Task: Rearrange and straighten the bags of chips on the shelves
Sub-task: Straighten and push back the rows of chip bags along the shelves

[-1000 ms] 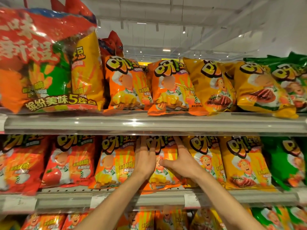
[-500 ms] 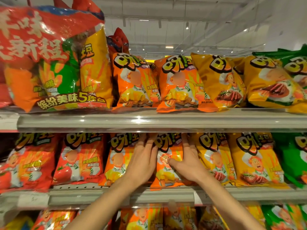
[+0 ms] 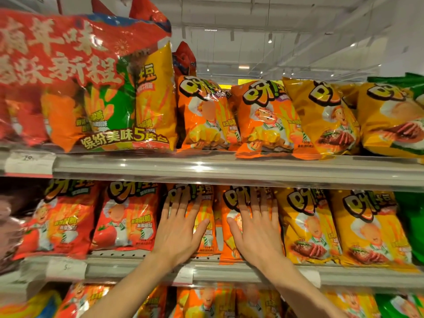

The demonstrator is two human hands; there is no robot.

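Pressure should be spread evenly: left hand [image 3: 179,228] and right hand [image 3: 257,228] lie flat, slightly apart, on 2 orange bags [image 3: 206,230] (middle shelf [image 3: 229,271]). Faces should be pushed back level, not crushed.

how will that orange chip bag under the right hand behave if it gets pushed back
The orange bag under the right hand looks puffed and glossy, so it would probably dent softly and feel light. Its film may slip under flat fingers. It stands on a narrow bottom edge between neighbours, so it could tilt rather than slide straight.
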